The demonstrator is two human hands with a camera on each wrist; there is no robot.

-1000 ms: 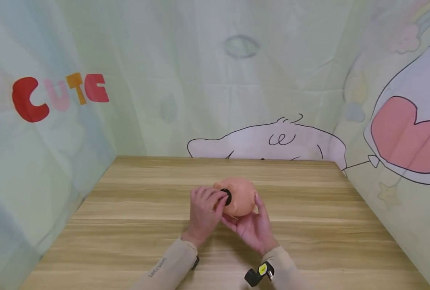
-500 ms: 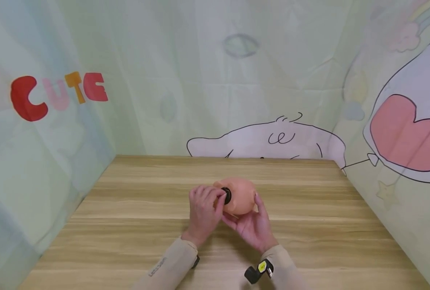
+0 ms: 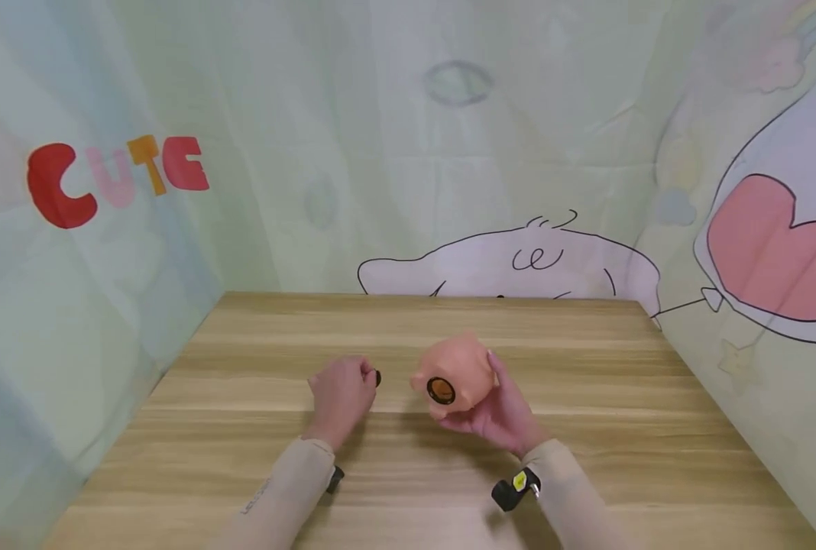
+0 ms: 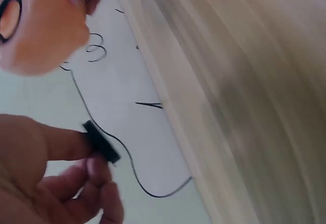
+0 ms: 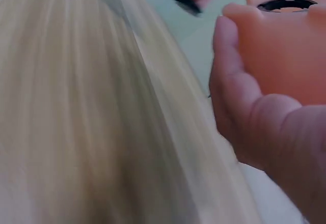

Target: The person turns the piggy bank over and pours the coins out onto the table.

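My right hand [image 3: 507, 416] grips a pink piggy bank [image 3: 459, 363] from its right side and underneath, above the table. A round black-rimmed opening [image 3: 441, 390] in its underside faces toward me, uncovered, among short stubby feet. The right wrist view shows the fingers curled along the bank's body [image 5: 285, 56]. To the left, apart from the bank, my left hand [image 3: 341, 399] pinches a small black cap [image 4: 102, 142] between thumb and fingers. In the head view only the cap's edge shows past the hand. What lies inside the bank cannot be made out.
Both hands are over a wood-grain table [image 3: 408, 489]. A printed curtain [image 3: 298, 153] encloses its back and sides. Black wrist devices [image 3: 516, 489] are strapped at the beige sleeves [image 3: 277, 489].
My left hand has drawn the black cap away from the bank's opening and moved left. My right hand has turned the piggy bank, so the open hole now faces me more.
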